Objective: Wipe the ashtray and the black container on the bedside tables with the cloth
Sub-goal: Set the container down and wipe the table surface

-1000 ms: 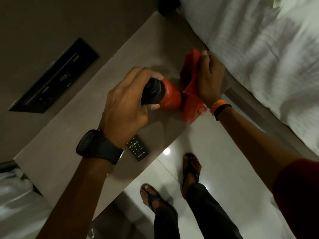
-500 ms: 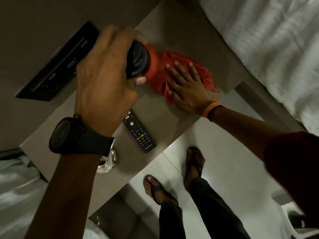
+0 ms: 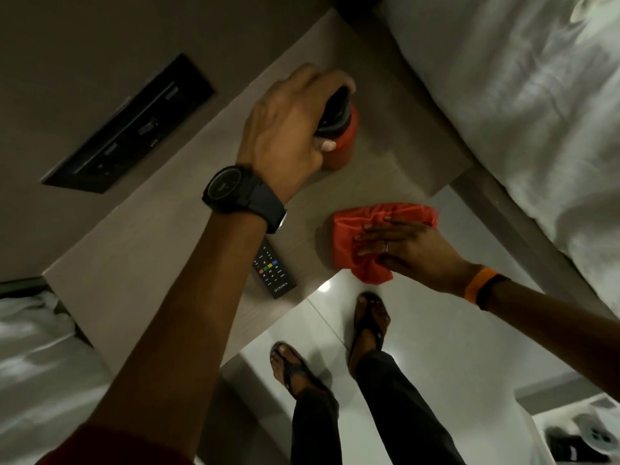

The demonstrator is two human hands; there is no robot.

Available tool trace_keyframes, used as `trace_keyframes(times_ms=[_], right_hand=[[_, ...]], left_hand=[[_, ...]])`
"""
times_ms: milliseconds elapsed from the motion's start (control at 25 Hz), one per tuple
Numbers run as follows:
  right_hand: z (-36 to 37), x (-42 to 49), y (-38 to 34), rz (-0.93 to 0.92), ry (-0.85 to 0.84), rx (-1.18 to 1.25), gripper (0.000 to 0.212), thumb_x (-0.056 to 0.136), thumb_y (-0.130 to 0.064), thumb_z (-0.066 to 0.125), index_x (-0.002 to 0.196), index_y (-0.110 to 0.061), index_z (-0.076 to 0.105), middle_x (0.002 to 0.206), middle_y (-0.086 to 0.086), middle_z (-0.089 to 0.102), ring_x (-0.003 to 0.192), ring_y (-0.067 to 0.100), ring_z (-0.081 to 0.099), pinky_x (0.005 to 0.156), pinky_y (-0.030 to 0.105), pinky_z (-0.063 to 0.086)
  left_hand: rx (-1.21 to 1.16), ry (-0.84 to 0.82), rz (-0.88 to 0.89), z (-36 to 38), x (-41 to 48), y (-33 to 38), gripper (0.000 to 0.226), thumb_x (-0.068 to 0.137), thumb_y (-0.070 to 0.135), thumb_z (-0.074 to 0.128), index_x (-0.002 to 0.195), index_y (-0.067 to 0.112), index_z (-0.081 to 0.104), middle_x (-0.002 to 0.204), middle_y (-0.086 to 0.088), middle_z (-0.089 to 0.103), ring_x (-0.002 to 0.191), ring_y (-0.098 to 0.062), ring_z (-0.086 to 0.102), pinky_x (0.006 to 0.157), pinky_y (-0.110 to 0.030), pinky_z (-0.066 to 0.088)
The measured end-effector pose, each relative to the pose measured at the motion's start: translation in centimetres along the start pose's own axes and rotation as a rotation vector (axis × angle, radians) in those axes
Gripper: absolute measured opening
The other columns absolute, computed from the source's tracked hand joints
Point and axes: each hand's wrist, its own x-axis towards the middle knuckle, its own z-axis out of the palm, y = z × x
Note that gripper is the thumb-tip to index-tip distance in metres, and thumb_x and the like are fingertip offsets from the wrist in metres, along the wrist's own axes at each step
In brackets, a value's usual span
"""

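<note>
My left hand (image 3: pixel 285 129), with a black watch on its wrist, grips the container (image 3: pixel 342 146) from above by its black top. The container's lower part looks red, and it stands at or just above the bedside table (image 3: pixel 167 236), far right near the bed. My right hand (image 3: pixel 409 250) lies flat on the red cloth (image 3: pixel 349 233) and presses it onto the table's front right corner, the thumb tucked against the cloth's lower edge. The cloth and the container are apart. The ashtray is hidden from view.
A black remote (image 3: pixel 273 275) lies near the table's front edge, partly under my left wrist. A dark switch panel (image 3: pixel 134 125) sits in the wall behind. White bedding (image 3: pixel 520 95) flanks the table on the right and more bedding (image 3: pixel 30 364) on the left. My sandalled feet (image 3: pixel 369 317) stand on glossy tiles.
My right hand has slid the cloth from the middle of the table to its front right corner. My left hand has carried the container right, toward the bed, away from the cloth.
</note>
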Motion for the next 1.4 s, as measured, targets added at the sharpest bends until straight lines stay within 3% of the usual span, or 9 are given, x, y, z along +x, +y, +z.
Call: trace_keyframes(times_ms=[120,360,520,640,920,1080,1160,1280,1400], right_hand=[[-2.0,0.4,-2.9,0.339,0.079,0.504,0.032,0.100,-0.033,0.047,0.128,-0.029,0.062,0.127,-0.004,0.065,0.108,0.007,0.061,0.094,0.019,0.046],[-4.6,3.2,-10.0,0.891,0.314,1.624,0.017,0.088,-0.025,0.063,0.105,-0.021,0.064,0.103,0.008,0.071,0.089,0.025,0.068,0.081,0.038,0.057],[-3.9,6.0,-18.1,0.780,0.485,1.863,0.023,0.081,-0.024,0.060,0.094,-0.005,0.060,0.082,0.008,0.067,0.073,0.020,0.065,0.074,0.029,0.057],[-3.7,8.3,-28.3,0.576,0.358,2.008,0.034,0.088,-0.037,0.045,0.094,-0.016,0.071,0.089,0.002,0.075,0.082,0.016,0.072,0.070,0.025,0.061],[-0.9,11.3,-53.1,0.281,-0.118,1.897,0.035,0.085,-0.025,0.056,0.116,-0.017,0.071,0.112,0.002,0.077,0.102,0.018,0.074,0.079,0.031,0.061],[3.0,13.3,-63.9,0.351,0.093,1.179,0.068,0.078,-0.054,0.072,0.137,-0.026,0.051,0.141,-0.005,0.058,0.127,0.017,0.059,0.107,0.044,0.048],[4.9,14.3,-67.8,0.334,0.061,1.140,0.085,0.072,-0.069,0.070,0.143,-0.030,0.045,0.145,-0.006,0.054,0.130,0.016,0.056,0.110,0.049,0.048],[7.3,16.1,-72.5,0.280,-0.339,1.416,0.056,0.084,-0.054,0.069,0.131,-0.023,0.061,0.132,-0.001,0.069,0.120,0.018,0.066,0.107,0.047,0.051],[10.7,18.6,-73.8,0.297,-0.261,1.198,0.035,0.092,-0.036,0.067,0.106,-0.005,0.072,0.110,0.014,0.076,0.104,0.029,0.072,0.098,0.043,0.056]], left_hand=[[0.082,-0.013,-0.041,-0.1,0.1,0.1,0.073,0.080,0.016,0.077,0.145,0.028,0.045,0.148,-0.001,0.049,0.131,-0.029,0.047,0.099,-0.047,0.050],[-0.071,0.231,-0.337,1.1,-8.5,-1.3,0.078,0.085,0.021,0.077,0.151,0.024,0.036,0.158,-0.007,0.035,0.140,-0.030,0.041,0.100,-0.045,0.054],[-0.853,0.454,-0.776,0.9,-19.8,-1.9,0.056,0.092,0.025,0.073,0.136,0.034,0.040,0.136,0.004,0.054,0.116,-0.013,0.062,0.091,-0.028,0.060],[-1.191,0.591,-0.906,-1.8,-29.0,-2.3,0.054,0.089,0.022,0.076,0.127,0.040,0.043,0.129,-0.004,0.062,0.112,-0.019,0.068,0.094,-0.045,0.061],[-0.989,0.983,-0.790,-15.7,-50.5,-7.1,0.051,0.092,-0.002,0.066,0.138,0.016,0.053,0.138,0.002,0.061,0.125,-0.013,0.062,0.104,-0.033,0.054],[-1.135,1.085,-0.756,-22.5,-61.4,-10.5,0.058,0.095,0.000,0.059,0.146,0.023,0.046,0.147,-0.002,0.055,0.131,-0.023,0.059,0.101,-0.043,0.057],[-1.245,1.095,-0.709,-24.1,-65.0,-12.1,0.057,0.097,0.000,0.054,0.146,0.027,0.046,0.150,-0.004,0.052,0.131,-0.029,0.058,0.094,-0.046,0.059],[-1.323,1.080,-0.638,-24.4,-69.2,-14.3,0.054,0.099,0.002,0.052,0.146,0.029,0.045,0.153,-0.010,0.047,0.135,-0.034,0.054,0.098,-0.050,0.056],[-1.132,1.084,-0.879,-21.7,-72.7,-17.6,0.060,0.091,0.016,0.068,0.145,0.031,0.045,0.151,-0.004,0.050,0.133,-0.027,0.055,0.107,-0.053,0.051]])
